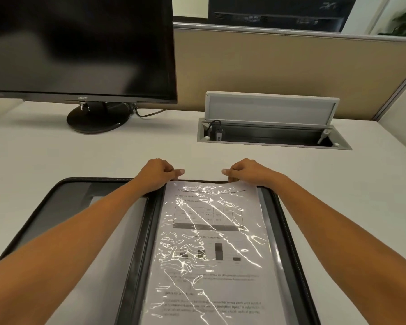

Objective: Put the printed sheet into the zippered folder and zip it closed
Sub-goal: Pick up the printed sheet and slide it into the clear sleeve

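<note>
The white printed sheet, bearing a table and a bar chart, lies under a clear crinkled plastic sleeve in the right half of the open black zippered folder, lower centre of the frame. At its top corners, the left hand and right hand curl their fingers and pinch the sleeve's upper edge. The folder rests on a pale desk. A dark monitor stands upper left, and an open grey cable box is at centre right.

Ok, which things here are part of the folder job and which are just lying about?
Job: printed sheet, in the clear sleeve; open zippered folder; left hand and right hand, pinching the sleeve's top edge.
Lying about: monitor; open cable box; partition.
</note>
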A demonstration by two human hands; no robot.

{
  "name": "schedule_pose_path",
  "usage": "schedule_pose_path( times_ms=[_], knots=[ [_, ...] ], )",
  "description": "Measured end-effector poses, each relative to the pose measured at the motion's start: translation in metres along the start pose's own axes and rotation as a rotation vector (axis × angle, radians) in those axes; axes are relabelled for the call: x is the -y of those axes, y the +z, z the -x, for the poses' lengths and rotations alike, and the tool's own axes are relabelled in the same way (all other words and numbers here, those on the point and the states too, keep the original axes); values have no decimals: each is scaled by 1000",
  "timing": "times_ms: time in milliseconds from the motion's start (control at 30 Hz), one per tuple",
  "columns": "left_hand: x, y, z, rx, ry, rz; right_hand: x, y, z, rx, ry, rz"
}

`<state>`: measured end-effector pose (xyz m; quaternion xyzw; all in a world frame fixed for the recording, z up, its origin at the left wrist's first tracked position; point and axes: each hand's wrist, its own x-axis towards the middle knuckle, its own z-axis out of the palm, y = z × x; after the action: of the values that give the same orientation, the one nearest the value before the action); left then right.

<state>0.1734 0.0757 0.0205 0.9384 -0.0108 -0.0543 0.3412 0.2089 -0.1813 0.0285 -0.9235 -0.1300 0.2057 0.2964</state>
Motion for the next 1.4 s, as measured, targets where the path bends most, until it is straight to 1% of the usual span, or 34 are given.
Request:
schedule_pose_path(
  times_ms=[133,300,400,533,700,833,967,1033,1200,1400],
  knots=[
    [-1,0,5,5,44,-39,10,4,1,30,-29,150],
    [-2,-1,10,-31,150,-139,19,10,0,-35,-62,297],
    [0,-1,12,-45,201,-211,23,15,0,-48,-67,358],
    [3,1,14,-35,227,-285,28,23,4,-11,-93,417],
    [0,4,21,-44,212,-327,39,34,6,21,-119,330],
    [-7,17,41,-113,199,-255,48,45,7,31,-169,244],
    [-9,44,79,-192,238,-282,52,53,11,4,-195,221],
    [-10,57,97,-149,222,-308,53,56,12,-26,-178,239],
    [-13,74,125,21,189,-411,55,62,17,-93,-150,317],
    [-15,81,125,19,136,-437,59,64,23,-47,-121,261]
  ],
)
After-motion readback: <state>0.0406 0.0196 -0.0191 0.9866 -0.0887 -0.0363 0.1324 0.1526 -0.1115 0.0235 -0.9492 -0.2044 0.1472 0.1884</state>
